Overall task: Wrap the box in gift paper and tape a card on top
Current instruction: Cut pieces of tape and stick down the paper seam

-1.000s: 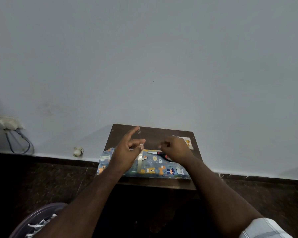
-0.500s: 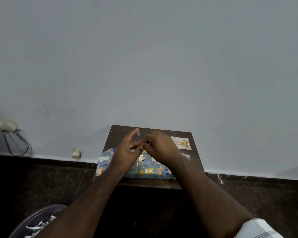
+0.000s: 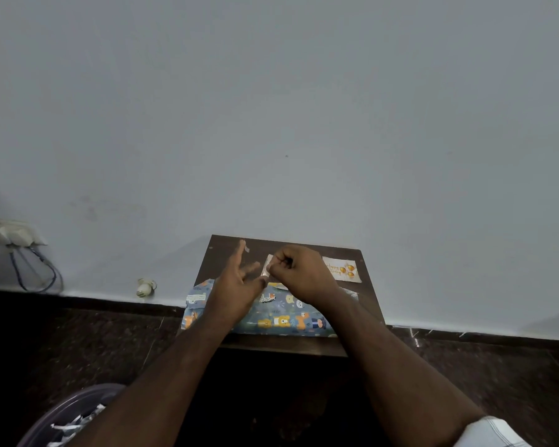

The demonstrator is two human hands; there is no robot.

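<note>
The small dark bench (image 3: 365, 304) stands against the wall, and across its near half lies the box (image 3: 281, 317), already in its blue animal-print gift paper and hanging a little over the bench's left edge. The card (image 3: 341, 269) waits flat on the far right of the bench, well apart from the box top where it belongs.

Above the box the left hand (image 3: 236, 285) is spread, fingers loose, its grip released, with a scrap of tape (image 3: 246, 248) stuck to the raised fingertip. The right hand (image 3: 299, 275) is clenched into a pinch on a short clear tape strip (image 3: 267, 267), whose lower end meets a left fingertip.

Here's the danger, by my reading: that strip is limp and sticky, so it may curl onto itself or cling to skin rather than paper. Both hands are off the box, so a careless press could nudge it further over the edge. And the fingertip scrap might drop off unnoticed.
</note>
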